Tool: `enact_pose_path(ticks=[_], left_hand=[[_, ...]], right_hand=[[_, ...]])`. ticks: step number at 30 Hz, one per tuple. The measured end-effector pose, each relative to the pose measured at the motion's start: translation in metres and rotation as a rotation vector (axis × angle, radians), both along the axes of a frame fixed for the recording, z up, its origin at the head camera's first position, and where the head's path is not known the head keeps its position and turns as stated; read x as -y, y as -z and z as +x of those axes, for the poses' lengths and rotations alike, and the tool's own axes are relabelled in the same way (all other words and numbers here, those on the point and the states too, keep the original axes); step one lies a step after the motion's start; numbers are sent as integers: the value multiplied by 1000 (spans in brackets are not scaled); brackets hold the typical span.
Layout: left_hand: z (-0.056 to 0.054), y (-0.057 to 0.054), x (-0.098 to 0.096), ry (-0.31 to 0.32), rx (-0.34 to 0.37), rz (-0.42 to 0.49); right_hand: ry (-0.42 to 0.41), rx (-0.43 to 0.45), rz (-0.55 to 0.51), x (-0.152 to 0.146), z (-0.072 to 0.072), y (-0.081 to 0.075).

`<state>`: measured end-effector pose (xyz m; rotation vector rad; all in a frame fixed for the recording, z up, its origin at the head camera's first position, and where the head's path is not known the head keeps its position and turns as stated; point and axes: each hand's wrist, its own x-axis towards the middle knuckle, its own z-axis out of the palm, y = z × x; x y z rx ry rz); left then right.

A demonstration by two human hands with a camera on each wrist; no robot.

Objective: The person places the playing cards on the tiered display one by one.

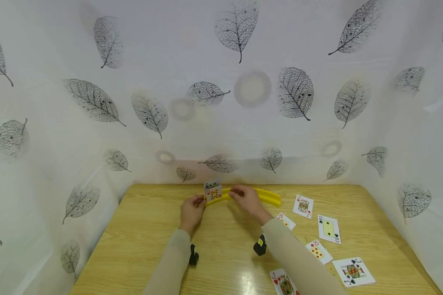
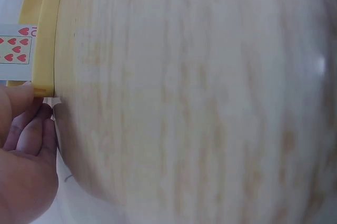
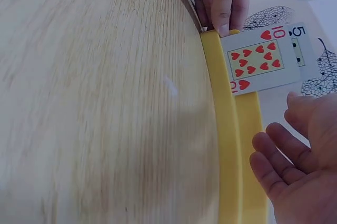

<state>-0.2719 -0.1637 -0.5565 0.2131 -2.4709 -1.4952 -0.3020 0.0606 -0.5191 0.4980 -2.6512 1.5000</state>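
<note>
A curved yellow card holder (image 1: 271, 198) lies along the table's far edge. In its left part stands a ten of hearts (image 3: 256, 61), with a five (image 3: 311, 55) of a black suit behind it. My left hand (image 1: 191, 210) pinches the holder's left end; its thumb (image 2: 21, 99) presses on the front corner. Over the middle of the holder is my right hand (image 1: 247, 200). In the right wrist view its fingers (image 3: 279, 155) are loosely bent beside the yellow rail, with nothing between them and the thumb.
Face-up cards lie on the right: a jack of diamonds (image 1: 303, 206), an eight (image 1: 287, 221), a two (image 1: 329, 229), a ten of diamonds (image 1: 320, 251), a jack of spades (image 1: 354, 271) and a jack of hearts (image 1: 283, 282). A leaf-printed sheet (image 1: 214, 135) hangs behind the wooden table (image 1: 140, 229).
</note>
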Motion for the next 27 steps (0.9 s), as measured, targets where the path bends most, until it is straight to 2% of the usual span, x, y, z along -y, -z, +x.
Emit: enact_pose_path(ticks=[4, 18, 27], left_hand=[[0, 1, 0, 0, 26, 4], [0, 4, 2, -3, 33, -18], [1, 2, 0, 3, 19, -19]], right_hand=[[8, -16, 30, -9, 5, -7], [25, -90, 92, -48, 29, -25], [69, -59, 140, -87, 50, -30]])
